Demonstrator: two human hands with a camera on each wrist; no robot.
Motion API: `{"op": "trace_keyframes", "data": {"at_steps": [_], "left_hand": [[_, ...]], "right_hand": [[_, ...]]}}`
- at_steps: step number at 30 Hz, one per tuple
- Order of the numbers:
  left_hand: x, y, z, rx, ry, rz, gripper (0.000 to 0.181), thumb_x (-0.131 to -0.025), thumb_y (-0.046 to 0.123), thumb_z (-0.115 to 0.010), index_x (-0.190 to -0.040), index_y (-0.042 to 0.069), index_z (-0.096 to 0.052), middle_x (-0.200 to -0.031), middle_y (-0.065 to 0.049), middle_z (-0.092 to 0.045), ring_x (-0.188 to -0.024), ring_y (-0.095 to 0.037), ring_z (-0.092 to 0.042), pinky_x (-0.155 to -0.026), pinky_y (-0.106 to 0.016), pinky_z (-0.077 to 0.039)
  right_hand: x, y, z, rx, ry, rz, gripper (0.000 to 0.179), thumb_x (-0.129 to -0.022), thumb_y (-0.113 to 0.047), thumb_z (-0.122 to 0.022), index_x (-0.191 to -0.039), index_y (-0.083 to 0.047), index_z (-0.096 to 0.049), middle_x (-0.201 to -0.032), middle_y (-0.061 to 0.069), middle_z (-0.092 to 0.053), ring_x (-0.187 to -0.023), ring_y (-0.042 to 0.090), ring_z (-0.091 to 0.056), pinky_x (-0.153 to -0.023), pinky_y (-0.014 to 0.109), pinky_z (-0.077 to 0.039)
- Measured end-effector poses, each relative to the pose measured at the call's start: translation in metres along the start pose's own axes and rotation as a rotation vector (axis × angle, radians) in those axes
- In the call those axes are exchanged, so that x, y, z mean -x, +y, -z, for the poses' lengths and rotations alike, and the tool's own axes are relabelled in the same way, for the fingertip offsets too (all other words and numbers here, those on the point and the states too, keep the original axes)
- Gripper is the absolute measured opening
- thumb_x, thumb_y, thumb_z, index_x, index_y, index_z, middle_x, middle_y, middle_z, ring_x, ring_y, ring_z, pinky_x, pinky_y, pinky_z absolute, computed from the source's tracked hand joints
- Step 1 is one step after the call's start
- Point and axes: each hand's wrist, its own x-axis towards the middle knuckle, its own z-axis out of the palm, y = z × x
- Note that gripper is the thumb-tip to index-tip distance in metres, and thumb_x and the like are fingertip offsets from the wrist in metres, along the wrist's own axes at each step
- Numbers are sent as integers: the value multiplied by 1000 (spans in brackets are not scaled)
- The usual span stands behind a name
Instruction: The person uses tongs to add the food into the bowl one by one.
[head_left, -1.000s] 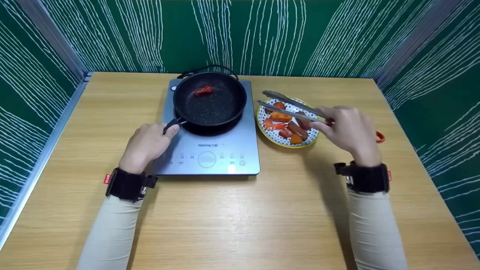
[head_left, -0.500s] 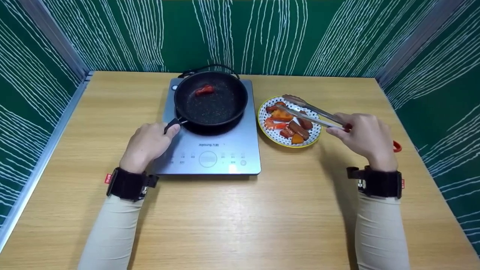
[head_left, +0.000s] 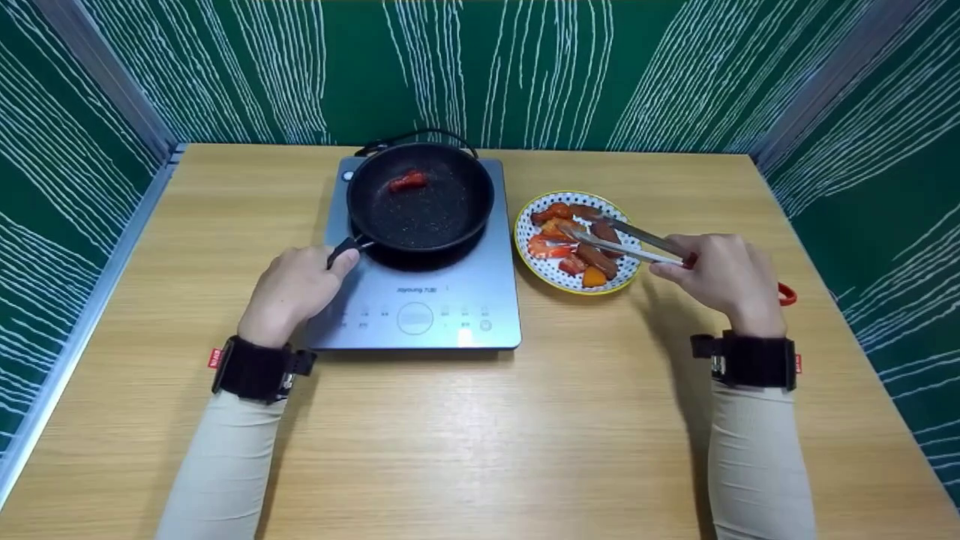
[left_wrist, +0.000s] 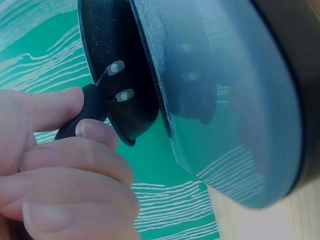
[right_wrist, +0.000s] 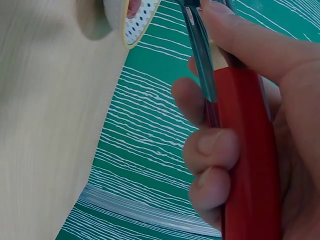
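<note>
My left hand (head_left: 296,289) grips the black handle of a frying pan (head_left: 431,217) on the left; its curled fingers show in the left wrist view. Inside the pan lies a small red piece of food (head_left: 408,181). On the right, my right hand (head_left: 727,277) holds metal tongs (head_left: 652,241) by their red handle (right_wrist: 250,150). The tong tips are apart, low over the food on a dotted plate (head_left: 555,279); whether they touch a piece I cannot tell. A shrimp (head_left: 549,247), sausage-like brown pieces (head_left: 598,261) and an orange chunk (head_left: 594,277) lie there.
Beneath the pan stands a silver induction cooker (head_left: 375,307), its cord behind it. The wooden table (head_left: 480,435) is bordered by green walls (head_left: 360,75) with white streaks.
The tongs first drew right, away from above the plate's far left side. They have since dipped toward the food, with their tips nearer the plate. The left hand and pan have stayed put.
</note>
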Motion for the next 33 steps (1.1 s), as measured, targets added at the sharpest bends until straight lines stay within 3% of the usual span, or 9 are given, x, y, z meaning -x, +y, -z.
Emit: {"op": "trace_keyframes", "data": {"at_steps": [9, 17, 28, 33], "left_hand": [[1, 0, 0, 12, -6, 14, 57, -111, 60, -38, -89, 10, -56, -76, -7, -54, -65, -25, -53, -59, -38, -36], [1, 0, 0, 18, -16, 24, 57, -111, 59, -38, -89, 10, -55, -76, -7, -53, -66, -26, -53, -60, -37, -35], [0, 0, 0, -10, -4, 16, 58, -111, 60, -38, -88, 10, -55, -77, -7, -54, -68, -26, -53, -60, -38, -36], [0, -1, 0, -25, 6, 3, 58, -111, 60, -38, -88, 10, -56, -78, -8, -55, -68, -26, -54, -60, -38, -36]], "right_hand": [[-2, 1, -4, 6, -40, -16, 53, -93, -54, -79, -127, -13, -76, -68, 8, -56, -69, 29, -49, -64, 42, -32], [-2, 0, -3, -11, -85, -19, 53, -94, -50, -80, -131, -13, -75, -77, 9, -64, -75, 30, -52, -68, 43, -34], [-5, -3, -8, 15, -46, 3, 51, -94, -47, -82, -133, -15, -75, -70, 7, -58, -71, 29, -51, -65, 41, -32], [-3, -4, -6, 2, -62, -22, 54, -94, -47, -82, -135, -13, -73, -77, 9, -66, -75, 30, -52, -67, 42, -33]]}}
